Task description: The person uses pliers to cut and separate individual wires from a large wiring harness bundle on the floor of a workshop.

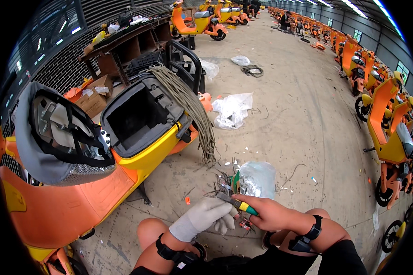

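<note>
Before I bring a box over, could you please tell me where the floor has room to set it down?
The widest mostly bare floor runs between the white bag and the right scooter row. A narrower patch lies between the near scooter and the wire scraps. It is crowded near the left hand, right hand and clear bag.

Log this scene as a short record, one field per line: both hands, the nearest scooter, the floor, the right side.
Right hand: bare, closed around green-and-yellow-handled pliers
Left hand: gloved, fingers curled near the pliers' head; any held piece is unclear
Nearest scooter: orange and yellow, seat tipped up, storage compartment open
Cable bundle: draped over the scooter's rear
Floor: wire scraps beside a clear plastic bag
Right side: rows of scooters
</note>
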